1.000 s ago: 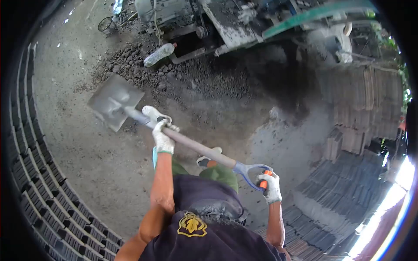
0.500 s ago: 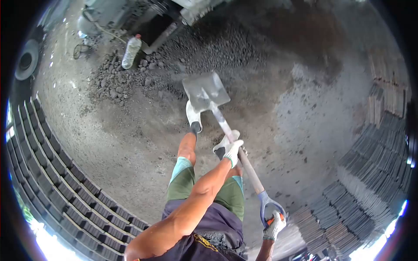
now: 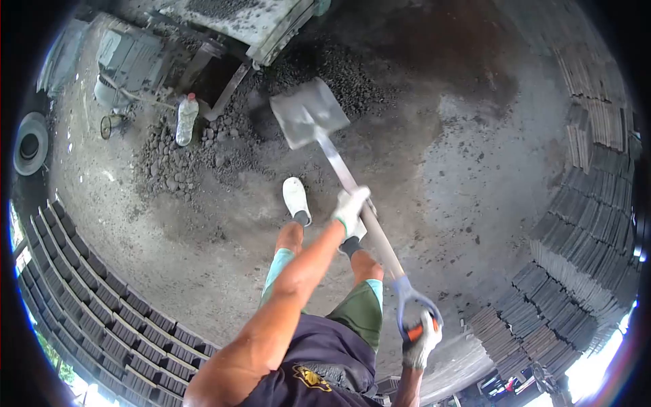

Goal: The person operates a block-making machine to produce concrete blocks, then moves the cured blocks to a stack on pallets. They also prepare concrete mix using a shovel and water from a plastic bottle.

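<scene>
A shovel point(image 3: 383, 245) slants across the view, its flat metal blade point(image 3: 296, 117) pointing away from me at the edge of a dark gravel heap point(image 3: 349, 78). No load shows on the blade. My left hand point(image 3: 352, 208), in a white glove, is wrapped round the middle of the shaft. The blue D-shaped handle point(image 3: 401, 298) with its orange grip is held in my gloved right hand point(image 3: 424, 339), close to my right side. Whether the blade touches the ground is hard to tell.
Lumpy stones point(image 3: 173, 159) and a plastic bottle point(image 3: 186, 121) lie ahead on the left, by a machine point(image 3: 271, 27) with a dark opening. Racks of dark tiles point(image 3: 102, 305) curve along the left. Stacked tiles point(image 3: 549, 298) line the right. A ring-shaped part point(image 3: 31, 144) stands far left.
The shovel blade has moved forward, away from my foot and closer to the gravel heap. Both hands have kept their grip. My view has shifted, showing more of the machine ahead.
</scene>
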The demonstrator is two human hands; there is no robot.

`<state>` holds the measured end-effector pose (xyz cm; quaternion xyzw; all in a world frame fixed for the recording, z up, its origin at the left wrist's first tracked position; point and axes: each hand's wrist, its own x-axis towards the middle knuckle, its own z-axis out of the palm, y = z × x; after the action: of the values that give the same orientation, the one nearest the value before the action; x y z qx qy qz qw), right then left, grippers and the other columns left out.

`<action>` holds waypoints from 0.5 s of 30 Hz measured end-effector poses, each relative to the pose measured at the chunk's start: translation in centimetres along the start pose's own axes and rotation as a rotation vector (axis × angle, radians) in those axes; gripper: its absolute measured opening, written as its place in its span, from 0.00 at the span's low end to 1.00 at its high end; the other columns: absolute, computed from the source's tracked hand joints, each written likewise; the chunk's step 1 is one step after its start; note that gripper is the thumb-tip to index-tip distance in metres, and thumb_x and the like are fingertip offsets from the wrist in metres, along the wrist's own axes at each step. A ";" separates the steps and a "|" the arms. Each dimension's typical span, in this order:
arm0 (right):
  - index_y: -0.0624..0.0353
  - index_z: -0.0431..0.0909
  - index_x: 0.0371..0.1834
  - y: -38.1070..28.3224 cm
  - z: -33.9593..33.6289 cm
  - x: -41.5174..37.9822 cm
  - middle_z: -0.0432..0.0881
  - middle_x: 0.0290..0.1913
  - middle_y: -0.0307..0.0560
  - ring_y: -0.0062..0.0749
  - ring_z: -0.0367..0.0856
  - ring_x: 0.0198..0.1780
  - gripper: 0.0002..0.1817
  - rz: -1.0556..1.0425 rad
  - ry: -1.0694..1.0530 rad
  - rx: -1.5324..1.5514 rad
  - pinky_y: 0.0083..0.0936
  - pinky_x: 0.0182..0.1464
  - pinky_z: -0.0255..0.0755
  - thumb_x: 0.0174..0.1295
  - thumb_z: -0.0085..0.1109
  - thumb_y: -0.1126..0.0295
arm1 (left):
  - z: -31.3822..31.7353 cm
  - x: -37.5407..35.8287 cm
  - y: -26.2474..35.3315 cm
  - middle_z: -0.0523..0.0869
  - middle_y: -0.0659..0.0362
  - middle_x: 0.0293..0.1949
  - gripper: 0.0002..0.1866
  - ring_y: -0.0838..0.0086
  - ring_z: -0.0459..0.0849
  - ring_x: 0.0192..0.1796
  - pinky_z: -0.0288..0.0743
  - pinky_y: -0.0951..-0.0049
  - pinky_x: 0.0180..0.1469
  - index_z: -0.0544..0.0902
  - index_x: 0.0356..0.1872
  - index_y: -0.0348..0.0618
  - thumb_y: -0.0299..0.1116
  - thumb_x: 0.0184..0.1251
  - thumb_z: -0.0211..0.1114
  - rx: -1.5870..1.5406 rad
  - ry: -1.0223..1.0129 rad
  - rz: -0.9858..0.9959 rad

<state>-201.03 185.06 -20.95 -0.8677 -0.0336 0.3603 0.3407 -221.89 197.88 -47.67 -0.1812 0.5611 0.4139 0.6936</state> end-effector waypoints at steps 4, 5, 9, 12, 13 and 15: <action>0.58 0.78 0.39 1.8 -11.7 4.5 0.71 0.23 0.35 0.23 0.70 0.21 0.06 0.012 0.157 -0.036 0.26 0.25 0.73 0.61 0.64 0.75 | 5.3 1.0 -13.1 0.81 0.53 0.24 0.09 0.60 0.83 0.21 0.82 0.56 0.24 0.77 0.37 0.37 0.28 0.63 0.68 0.083 -0.067 -0.165; 0.59 0.78 0.38 1.4 -12.6 5.0 0.72 0.22 0.36 0.24 0.70 0.20 0.05 0.047 0.149 -0.013 0.26 0.23 0.72 0.61 0.63 0.75 | 6.8 1.6 -14.7 0.81 0.53 0.23 0.09 0.59 0.84 0.21 0.83 0.56 0.24 0.78 0.34 0.37 0.29 0.62 0.69 0.085 -0.094 -0.261; 0.59 0.81 0.39 1.5 -12.2 13.1 0.74 0.27 0.34 0.23 0.72 0.26 0.08 0.016 0.216 -0.093 0.25 0.28 0.70 0.56 0.63 0.76 | 10.7 7.8 -17.2 0.82 0.53 0.23 0.09 0.60 0.85 0.22 0.84 0.57 0.26 0.79 0.32 0.36 0.29 0.61 0.70 0.137 -0.086 -0.301; 0.57 0.79 0.45 -3.8 -0.5 16.5 0.74 0.33 0.34 0.22 0.73 0.32 0.12 0.048 0.163 -0.060 0.27 0.30 0.72 0.56 0.64 0.74 | 13.7 13.1 -11.3 0.81 0.54 0.23 0.09 0.62 0.84 0.22 0.82 0.57 0.26 0.79 0.34 0.37 0.30 0.60 0.70 -0.070 -0.049 0.103; 0.58 0.79 0.45 -5.0 2.8 18.1 0.73 0.31 0.34 0.23 0.72 0.29 0.11 0.012 0.047 -0.020 0.26 0.29 0.72 0.59 0.64 0.75 | 14.5 15.1 -6.4 0.80 0.55 0.24 0.09 0.62 0.83 0.23 0.81 0.57 0.26 0.78 0.37 0.38 0.29 0.62 0.68 0.031 -0.119 -0.029; 0.61 0.78 0.44 -8.0 8.3 20.1 0.71 0.26 0.36 0.23 0.71 0.24 0.08 -0.068 -0.216 0.034 0.25 0.26 0.69 0.63 0.63 0.79 | 15.6 17.7 0.0 0.81 0.55 0.26 0.09 0.62 0.83 0.25 0.83 0.58 0.29 0.77 0.38 0.39 0.30 0.64 0.67 -0.150 -0.045 0.000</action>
<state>-190.09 202.01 -32.38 -0.8163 -0.0935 0.4407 0.3616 -211.54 215.61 -59.34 -0.2233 0.5128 0.4588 0.6904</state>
